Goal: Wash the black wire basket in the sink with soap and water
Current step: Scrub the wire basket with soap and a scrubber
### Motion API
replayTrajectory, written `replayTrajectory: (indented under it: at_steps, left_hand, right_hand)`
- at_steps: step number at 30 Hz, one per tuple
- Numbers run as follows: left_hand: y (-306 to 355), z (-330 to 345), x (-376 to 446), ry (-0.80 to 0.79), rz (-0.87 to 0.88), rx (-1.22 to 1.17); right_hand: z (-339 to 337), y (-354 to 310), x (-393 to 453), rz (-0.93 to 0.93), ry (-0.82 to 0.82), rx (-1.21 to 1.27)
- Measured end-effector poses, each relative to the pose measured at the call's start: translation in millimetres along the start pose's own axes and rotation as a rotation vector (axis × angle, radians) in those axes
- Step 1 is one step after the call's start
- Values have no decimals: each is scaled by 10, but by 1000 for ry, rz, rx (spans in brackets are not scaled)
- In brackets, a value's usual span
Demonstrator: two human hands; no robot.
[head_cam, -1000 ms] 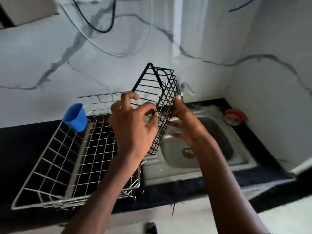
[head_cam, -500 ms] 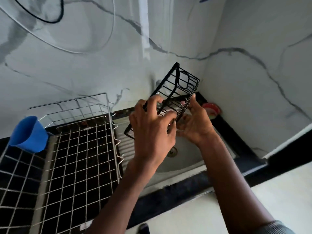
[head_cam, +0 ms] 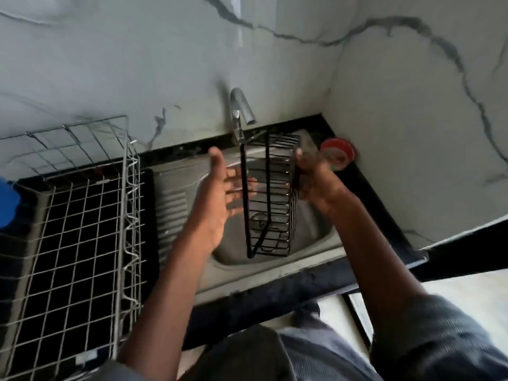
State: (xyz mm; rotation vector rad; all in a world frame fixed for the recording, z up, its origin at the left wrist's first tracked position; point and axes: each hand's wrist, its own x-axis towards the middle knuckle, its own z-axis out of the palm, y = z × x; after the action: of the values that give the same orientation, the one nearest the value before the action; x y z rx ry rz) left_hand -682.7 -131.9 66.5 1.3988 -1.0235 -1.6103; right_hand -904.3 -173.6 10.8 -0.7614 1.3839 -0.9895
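The black wire basket [head_cam: 270,193] hangs on end over the steel sink [head_cam: 310,235], just below the tap [head_cam: 242,108]. My right hand [head_cam: 313,177] grips its right side near the top. My left hand [head_cam: 220,193] is off the basket, to its left, fingers spread and straight, the fingertips behind the basket's wires. No water runs from the tap. The sink drain shows through the basket's lower wires.
A large silver wire dish rack [head_cam: 82,229] covers the black counter on the left, with a blue cup [head_cam: 7,202] at its left edge. A red and white round tub [head_cam: 338,154] sits in the back right corner. Marble walls close in behind and on the right.
The basket moved down and right, over the sink bowl, and turned upright. My left hand let go of it and opened; my right hand kept hold.
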Motion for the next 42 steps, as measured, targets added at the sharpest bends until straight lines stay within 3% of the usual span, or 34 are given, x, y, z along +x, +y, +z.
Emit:
replayTrajectory:
  at_steps: [4,8,10,15,18,20,23,25,28,33,36,42]
  left_hand:
    - [-43,118,408,17,-184,-157]
    - [-140,368,685,14,-334,-153]
    - [-216,497,741,29,-323,-213]
    - [-366,674,896,30,-248,-406]
    - [-330,742,1008,18,-205,-436]
    - [-301,798,1091,2,-199,-412]
    - [-261,850,1205,23,-206,-323]
    - [-255,871,1287,40,-205,-301]
    - [-323,860,1390,58,-183,-323]
    - [-432,855,1441,45,-215,-354]
    - [-467,857,1464,60,-264,-359]
    - [-507,847,1548,55,-350,-331]
  right_hand:
    - [-228,64,301,-210,-169,-223]
    - [-405,82,519,-261,-295,-464]
    - [-485,105,576,-299,-347,-524]
    - [-634,-2,646,-205,-465,-406]
    - [-727,-65,747,-212,-376,-316]
    - [-851,-94,866,-269,-177,-338]
    - [-1135,-66,1077,-356,243,-622]
    - [-1317,-92,1118,-411,393,-833]
    - [-1438,-130,1265,-325,371,-924]
    - [-1530,-15,1807,-192,180,-1161]
    - [-1603,16,1866,-224,139,-1199]
    - [-1595,-40,1784,-224,300,-1177]
